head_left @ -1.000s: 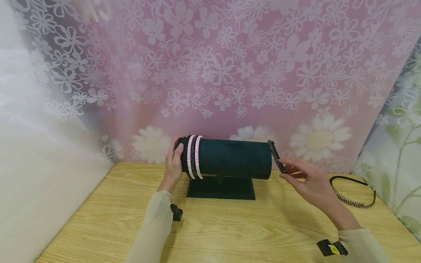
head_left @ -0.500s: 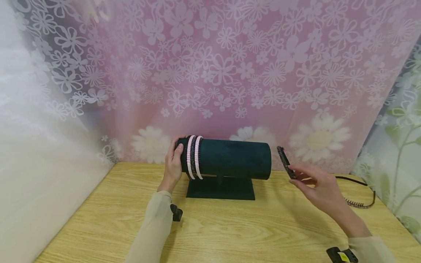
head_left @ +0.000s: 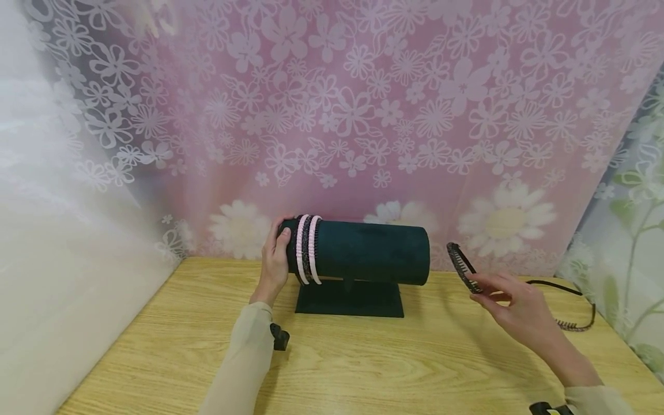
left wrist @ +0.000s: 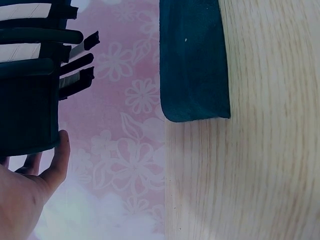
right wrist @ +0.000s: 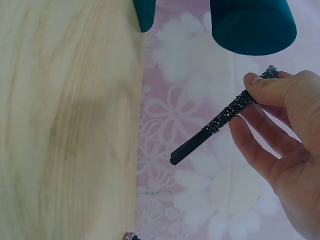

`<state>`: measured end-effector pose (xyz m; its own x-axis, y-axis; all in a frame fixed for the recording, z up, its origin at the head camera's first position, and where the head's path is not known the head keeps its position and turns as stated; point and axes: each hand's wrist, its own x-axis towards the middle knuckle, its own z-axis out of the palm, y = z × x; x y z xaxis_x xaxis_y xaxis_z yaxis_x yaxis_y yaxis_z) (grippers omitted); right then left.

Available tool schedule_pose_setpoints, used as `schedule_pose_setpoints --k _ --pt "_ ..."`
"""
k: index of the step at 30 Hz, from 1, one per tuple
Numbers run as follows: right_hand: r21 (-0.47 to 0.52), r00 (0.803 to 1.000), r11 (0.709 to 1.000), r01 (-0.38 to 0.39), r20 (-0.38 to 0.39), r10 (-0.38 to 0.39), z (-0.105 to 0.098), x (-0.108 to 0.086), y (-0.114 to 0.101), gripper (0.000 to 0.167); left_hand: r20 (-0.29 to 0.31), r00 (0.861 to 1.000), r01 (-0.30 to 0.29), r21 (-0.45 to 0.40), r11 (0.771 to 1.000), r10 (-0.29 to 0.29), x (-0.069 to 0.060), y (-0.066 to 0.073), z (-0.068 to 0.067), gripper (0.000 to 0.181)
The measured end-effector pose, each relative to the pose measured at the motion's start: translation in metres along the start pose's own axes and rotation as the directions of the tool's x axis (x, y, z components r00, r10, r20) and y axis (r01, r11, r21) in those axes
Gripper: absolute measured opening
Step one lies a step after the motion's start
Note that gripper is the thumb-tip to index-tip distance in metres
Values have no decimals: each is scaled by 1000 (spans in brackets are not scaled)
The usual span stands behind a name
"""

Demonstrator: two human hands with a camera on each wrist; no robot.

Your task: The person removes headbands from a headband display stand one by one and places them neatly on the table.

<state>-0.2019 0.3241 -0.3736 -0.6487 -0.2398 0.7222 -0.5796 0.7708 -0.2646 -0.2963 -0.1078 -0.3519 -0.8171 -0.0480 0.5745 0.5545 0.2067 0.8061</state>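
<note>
A dark green headband display stand [head_left: 370, 253] has a horizontal roll on a flat base. My left hand [head_left: 273, 265] grips the roll's left end, thumb on the near side; in the left wrist view its fingers [left wrist: 61, 160] reach round the rim. Pink headbands [head_left: 301, 253] and dark ones sit side by side on the roll near that hand. Right of the roll, apart from it, my right hand [head_left: 519, 305] pinches a dark toothed headband [head_left: 459, 265] in the air. The right wrist view shows glittery stones on this headband [right wrist: 225, 117] and its plain black ends.
Another dark toothed headband [head_left: 576, 327] lies on the wooden table [head_left: 363, 363] at the right, partly behind my right hand and forearm. A pink floral curtain [head_left: 358, 115] hangs behind the table. White sheeting [head_left: 67, 230] stands along the left side.
My right hand has drawn the headband away from the roll's right end, rightward and slightly down, and turned it so its teeth show. My left hand has kept its grip in place.
</note>
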Motion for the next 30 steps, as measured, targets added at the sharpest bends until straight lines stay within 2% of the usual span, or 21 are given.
schedule_pose_setpoints --k 7,13,21,30 --pt "1 999 1000 30 10 -30 0 -10 10 52 1 1000 5 4 1000 -5 0 0 0 41" --pt "15 1000 1000 23 16 -23 0 -20 18 53 6 1000 13 -1 1000 -13 -1 1 0 41" --pt "40 998 998 -39 52 37 -1 -34 28 50 5 1000 16 -7 1000 -15 0 1 0 41" --pt "-6 989 994 -108 98 108 -3 -40 37 45 4 1000 7 0 1000 -7 -1 2 -1 41"
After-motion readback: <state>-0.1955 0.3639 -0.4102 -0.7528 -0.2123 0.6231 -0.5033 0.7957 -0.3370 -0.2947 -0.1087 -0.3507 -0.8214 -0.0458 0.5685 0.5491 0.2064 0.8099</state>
